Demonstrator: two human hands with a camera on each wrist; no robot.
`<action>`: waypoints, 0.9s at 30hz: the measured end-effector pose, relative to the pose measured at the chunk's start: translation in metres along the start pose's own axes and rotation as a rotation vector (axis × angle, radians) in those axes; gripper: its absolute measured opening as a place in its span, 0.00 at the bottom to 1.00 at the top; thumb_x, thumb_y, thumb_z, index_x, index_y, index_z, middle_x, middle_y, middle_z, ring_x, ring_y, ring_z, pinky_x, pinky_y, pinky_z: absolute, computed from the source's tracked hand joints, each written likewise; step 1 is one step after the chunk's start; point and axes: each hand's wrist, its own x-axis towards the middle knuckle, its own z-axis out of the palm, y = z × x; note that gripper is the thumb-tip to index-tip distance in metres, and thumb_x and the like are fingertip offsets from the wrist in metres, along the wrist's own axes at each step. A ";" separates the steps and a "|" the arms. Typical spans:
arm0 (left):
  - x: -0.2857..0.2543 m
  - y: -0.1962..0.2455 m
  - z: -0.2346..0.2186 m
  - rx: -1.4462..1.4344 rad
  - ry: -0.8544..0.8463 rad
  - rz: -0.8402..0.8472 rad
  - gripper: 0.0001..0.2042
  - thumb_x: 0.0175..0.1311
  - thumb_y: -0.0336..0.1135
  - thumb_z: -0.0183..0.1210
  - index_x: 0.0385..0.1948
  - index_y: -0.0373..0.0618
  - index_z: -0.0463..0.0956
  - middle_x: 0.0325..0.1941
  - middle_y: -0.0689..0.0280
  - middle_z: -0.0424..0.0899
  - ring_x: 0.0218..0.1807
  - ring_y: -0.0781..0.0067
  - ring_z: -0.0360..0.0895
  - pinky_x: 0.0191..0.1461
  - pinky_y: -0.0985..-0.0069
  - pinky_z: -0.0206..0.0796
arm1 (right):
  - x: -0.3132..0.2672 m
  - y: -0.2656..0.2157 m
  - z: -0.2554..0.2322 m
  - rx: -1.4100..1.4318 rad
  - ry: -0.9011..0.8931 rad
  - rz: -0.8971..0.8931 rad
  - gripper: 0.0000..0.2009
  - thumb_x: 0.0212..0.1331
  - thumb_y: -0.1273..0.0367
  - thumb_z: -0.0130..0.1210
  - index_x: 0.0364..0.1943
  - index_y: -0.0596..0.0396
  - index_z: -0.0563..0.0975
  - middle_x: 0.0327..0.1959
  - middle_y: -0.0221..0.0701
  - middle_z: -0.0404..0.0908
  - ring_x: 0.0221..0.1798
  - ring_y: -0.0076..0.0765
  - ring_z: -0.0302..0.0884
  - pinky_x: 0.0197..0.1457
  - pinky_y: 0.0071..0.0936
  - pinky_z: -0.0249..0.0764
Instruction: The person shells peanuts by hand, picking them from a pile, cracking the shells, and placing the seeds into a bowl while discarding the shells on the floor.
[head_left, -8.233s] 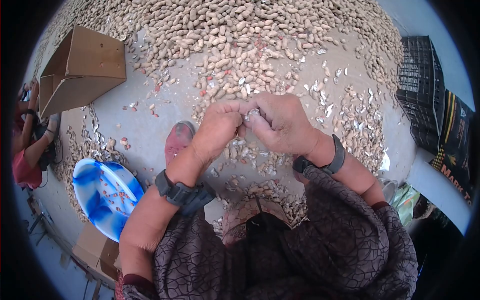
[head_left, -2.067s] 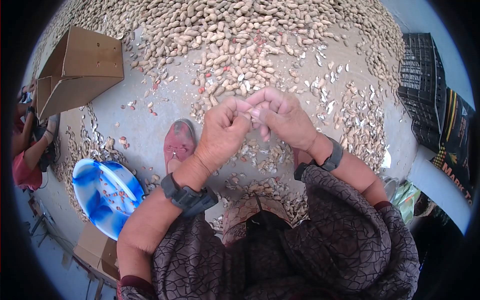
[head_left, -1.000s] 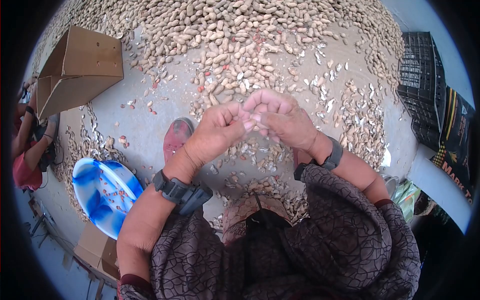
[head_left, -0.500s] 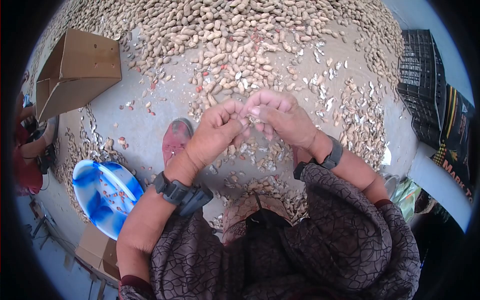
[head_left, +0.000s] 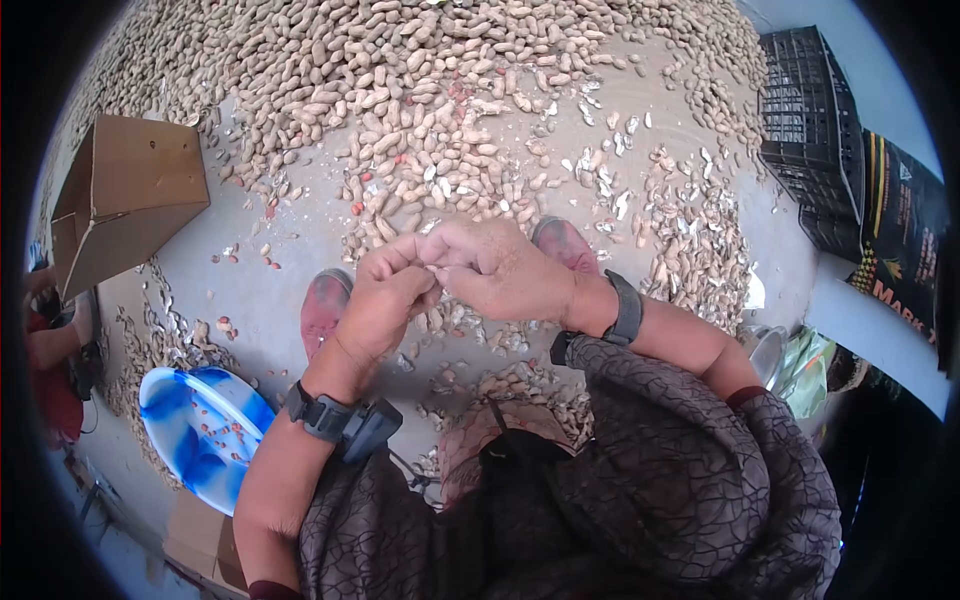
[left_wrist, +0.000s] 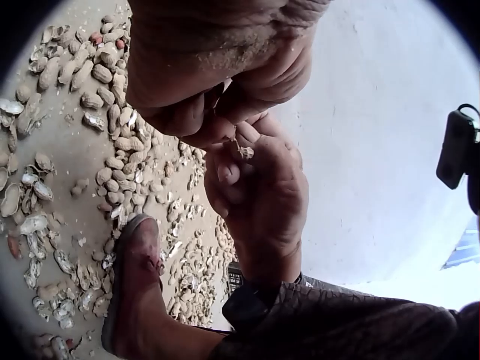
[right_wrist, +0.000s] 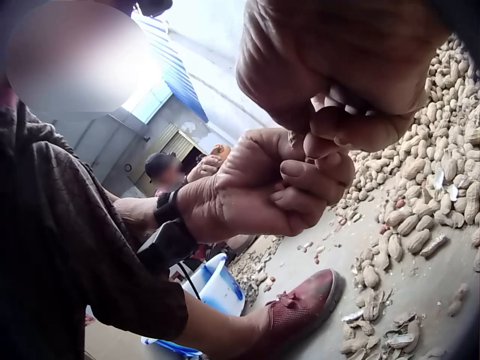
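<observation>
My left hand (head_left: 372, 312) and right hand (head_left: 512, 275) meet at the fingertips in front of the body, fingers curled and thumbs pressed inward. Between them they pinch a peanut, mostly hidden by the fingers; a small tan bit of its shell (left_wrist: 245, 152) shows in the left wrist view. Dust clings to the left hand's skin there. Beyond the hands spreads a large heap of unshelled peanuts (head_left: 350, 75). Cracked shells (head_left: 700, 230) lie scattered to the right, and more shells (head_left: 535, 395) lie between the legs.
At left stand a cardboard box (head_left: 150, 165) and a blue-and-white basin (head_left: 165, 405) with several reddish kernels inside. A black crate (head_left: 810, 100) and a printed black sack (head_left: 905, 235) are at right. Red shoes (head_left: 325, 308) rest on the floor. Another person (right_wrist: 165, 172) sits nearby.
The head view has shifted, so heap, box and basin appear further left. Both hands have moved left in view and closed more tightly together; half a second ago a shell piece showed between them.
</observation>
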 end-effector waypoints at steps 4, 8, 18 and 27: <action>0.002 -0.004 0.000 0.003 0.049 -0.055 0.09 0.50 0.22 0.44 0.31 0.40 0.73 0.25 0.71 0.75 0.19 0.88 0.65 0.20 0.91 0.51 | 0.001 0.007 0.000 -0.192 -0.065 -0.083 0.04 0.46 0.74 0.48 0.28 0.56 0.71 0.16 0.35 0.70 0.19 0.35 0.71 0.25 0.29 0.67; 0.003 -0.002 -0.003 0.131 0.004 -0.144 0.10 0.51 0.22 0.43 0.32 0.39 0.73 0.25 0.70 0.76 0.17 0.87 0.64 0.17 0.90 0.50 | -0.004 -0.002 -0.013 -0.257 -0.119 0.042 0.02 0.43 0.73 0.47 0.21 0.55 0.70 0.16 0.39 0.70 0.22 0.47 0.71 0.25 0.37 0.68; -0.003 0.005 -0.015 -0.196 0.037 -0.129 0.09 0.59 0.30 0.45 0.34 0.34 0.71 0.17 0.71 0.67 0.13 0.87 0.54 0.13 0.89 0.40 | -0.043 0.071 -0.132 -1.113 0.222 0.525 0.10 0.46 0.63 0.54 0.26 0.55 0.74 0.19 0.41 0.74 0.29 0.48 0.73 0.32 0.37 0.69; -0.003 0.007 -0.004 -0.110 0.017 -0.147 0.09 0.59 0.31 0.47 0.34 0.36 0.71 0.20 0.68 0.72 0.15 0.86 0.57 0.15 0.90 0.43 | -0.024 0.123 -0.103 -1.025 0.022 0.386 0.08 0.44 0.67 0.52 0.30 0.52 0.76 0.25 0.43 0.76 0.33 0.49 0.74 0.37 0.40 0.70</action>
